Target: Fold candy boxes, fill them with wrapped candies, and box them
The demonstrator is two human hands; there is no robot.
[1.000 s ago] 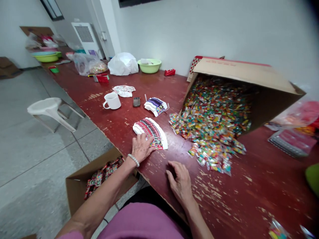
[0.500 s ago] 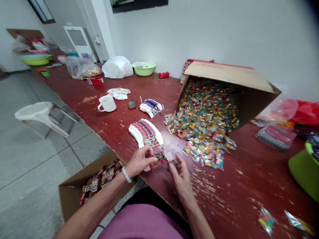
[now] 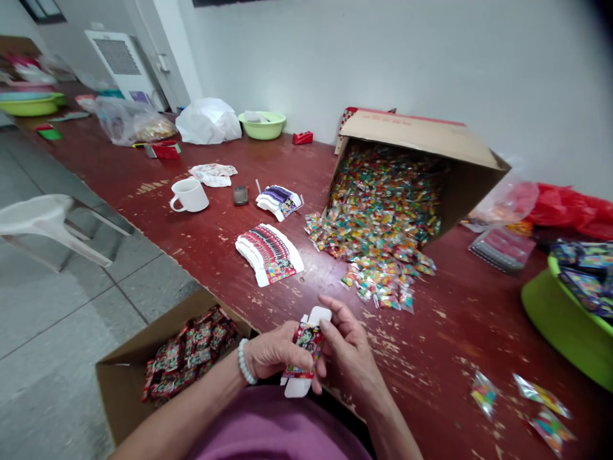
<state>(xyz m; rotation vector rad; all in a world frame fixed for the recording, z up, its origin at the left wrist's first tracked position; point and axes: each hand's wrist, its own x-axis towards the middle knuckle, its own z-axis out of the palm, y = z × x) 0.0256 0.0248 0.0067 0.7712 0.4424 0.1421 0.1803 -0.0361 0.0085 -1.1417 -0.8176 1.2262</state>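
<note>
Hands: left hand (image 3: pixel 274 350) and right hand (image 3: pixel 349 351), two, both pinching from each side
Held: one half-folded printed carton (image 3: pixel 306 344)
Left wrist: one bead bracelet (image 3: pixel 245 361)
Nearby: one stack of flat cartons (image 3: pixel 268 254)

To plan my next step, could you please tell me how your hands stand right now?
Left hand and right hand both on small printed card box, white flaps out. Carton of red packs by left forearm, not blocking.
</note>
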